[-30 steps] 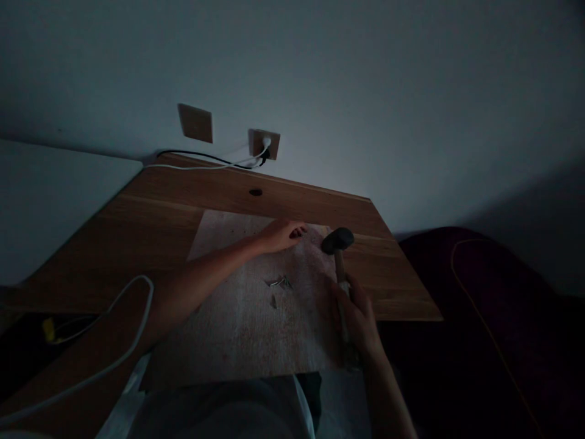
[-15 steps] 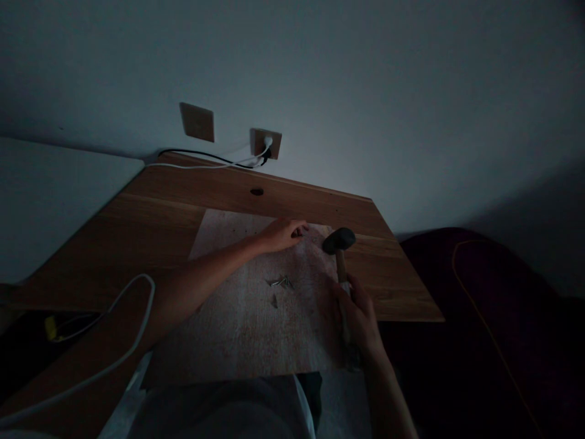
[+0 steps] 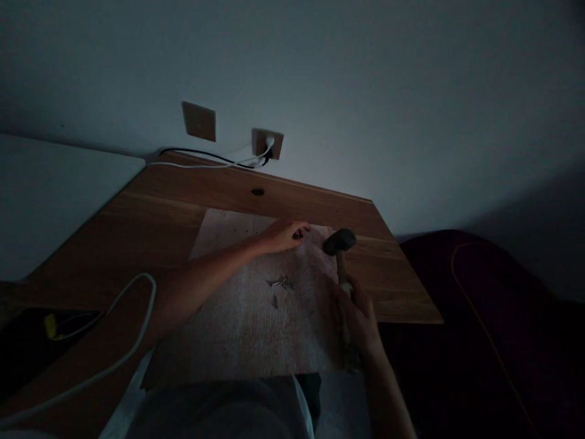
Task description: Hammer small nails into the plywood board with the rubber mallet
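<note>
A pale board (image 3: pixel 237 323) lies flat on a wooden desk (image 3: pixel 159 213). My left hand (image 3: pixel 284 235) reaches to the board's far edge, fingers pinched together on something too small to make out. My right hand (image 3: pixel 357 314) is wrapped round the wooden handle of a hammer (image 3: pixel 339 244), whose dark head hovers just right of the left hand's fingertips. A small heap of nails (image 3: pixel 281 283) lies on the board between the two hands, with one more nail (image 3: pixel 275 301) just below it.
A white cable (image 3: pixel 119 350) curves over the desk's left front. Black and white leads (image 3: pixel 205 160) run to a wall socket (image 3: pixel 267 143) behind the desk; a blank plate (image 3: pixel 198 121) is beside it. A dark cushion or seat (image 3: pixel 479 329) fills the right.
</note>
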Demonstrator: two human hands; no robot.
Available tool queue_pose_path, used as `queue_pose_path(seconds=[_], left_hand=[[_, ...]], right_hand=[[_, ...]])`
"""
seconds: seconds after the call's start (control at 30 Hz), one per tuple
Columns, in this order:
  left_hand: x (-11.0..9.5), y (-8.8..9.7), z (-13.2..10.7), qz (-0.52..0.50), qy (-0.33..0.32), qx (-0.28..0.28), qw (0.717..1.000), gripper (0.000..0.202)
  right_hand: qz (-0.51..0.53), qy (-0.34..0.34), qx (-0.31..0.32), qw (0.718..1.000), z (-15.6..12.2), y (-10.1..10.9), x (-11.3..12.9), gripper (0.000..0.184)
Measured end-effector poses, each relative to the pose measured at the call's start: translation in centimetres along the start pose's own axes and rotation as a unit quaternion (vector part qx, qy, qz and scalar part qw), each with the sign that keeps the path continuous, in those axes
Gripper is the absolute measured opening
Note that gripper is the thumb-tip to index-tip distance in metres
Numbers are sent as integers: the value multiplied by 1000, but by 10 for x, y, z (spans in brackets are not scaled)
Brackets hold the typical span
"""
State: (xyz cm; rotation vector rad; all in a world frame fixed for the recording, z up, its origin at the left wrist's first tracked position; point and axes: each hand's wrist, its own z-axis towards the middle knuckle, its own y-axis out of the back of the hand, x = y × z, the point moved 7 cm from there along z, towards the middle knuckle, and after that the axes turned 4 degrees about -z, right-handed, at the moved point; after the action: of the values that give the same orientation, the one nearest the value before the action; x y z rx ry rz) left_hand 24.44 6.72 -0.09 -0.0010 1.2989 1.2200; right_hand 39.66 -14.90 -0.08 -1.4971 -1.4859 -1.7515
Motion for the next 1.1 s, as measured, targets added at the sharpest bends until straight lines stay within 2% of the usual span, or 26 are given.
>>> queue_pose_path(seconds=[0.17, 0.6, 0.77, 0.9, 1.1], left_hand=[[-1, 2, 0, -6, -2, -4, 1000, 32], [3, 1, 0, -14, 7, -7, 1000, 37], [-1, 4, -1, -5, 13, -7, 1000, 39], [1, 5, -2, 6, 22, -9, 1000, 40], [-3, 5, -3, 1, -8, -4, 1000, 48]], right_hand=[[21, -16, -4, 1000, -2, -2, 2, 79], [7, 0, -5, 1000, -2, -1, 8, 69], [-3, 12, 6, 1000, -2, 0, 23, 65], [8, 33, 37, 999, -2, -8, 40, 66], [6, 32, 61, 998, -3, -20, 51, 73]])
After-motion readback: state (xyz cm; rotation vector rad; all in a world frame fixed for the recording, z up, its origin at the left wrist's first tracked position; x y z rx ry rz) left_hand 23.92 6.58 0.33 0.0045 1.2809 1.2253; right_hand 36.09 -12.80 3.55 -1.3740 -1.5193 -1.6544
